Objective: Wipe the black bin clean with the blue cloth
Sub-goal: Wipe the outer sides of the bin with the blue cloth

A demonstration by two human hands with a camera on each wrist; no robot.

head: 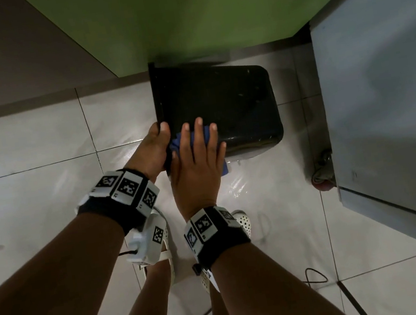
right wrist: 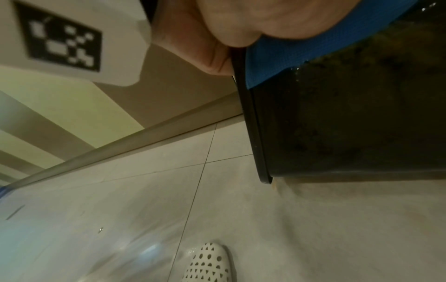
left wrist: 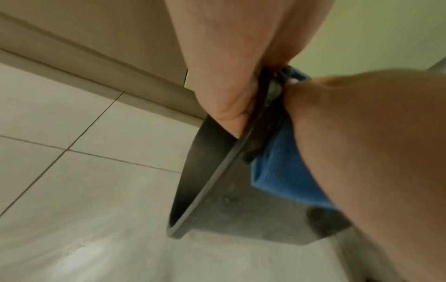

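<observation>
The black bin (head: 220, 101) lies on its side on the tiled floor, its opening facing left. My left hand (head: 155, 149) grips the near corner of its rim, thumb on the outside. My right hand (head: 196, 156) presses flat, fingers straight and spread, on the blue cloth (head: 176, 143) against the bin's upper side, close to the rim. In the left wrist view the left hand (left wrist: 229, 66) clamps the bin (left wrist: 229, 215) rim, with the cloth (left wrist: 284, 171) under the right hand (left wrist: 374, 143). From the right wrist, the cloth (right wrist: 277, 63) lies bunched on the speckled bin (right wrist: 350, 124) wall.
A green wall (head: 193, 11) stands right behind the bin. A grey cabinet (head: 380, 91) on a caster (head: 323, 175) is close on the right. The floor tiles (head: 26, 157) look wet and glossy. My white perforated shoes (head: 243, 219) and a thin cable (head: 316, 276) are near my legs.
</observation>
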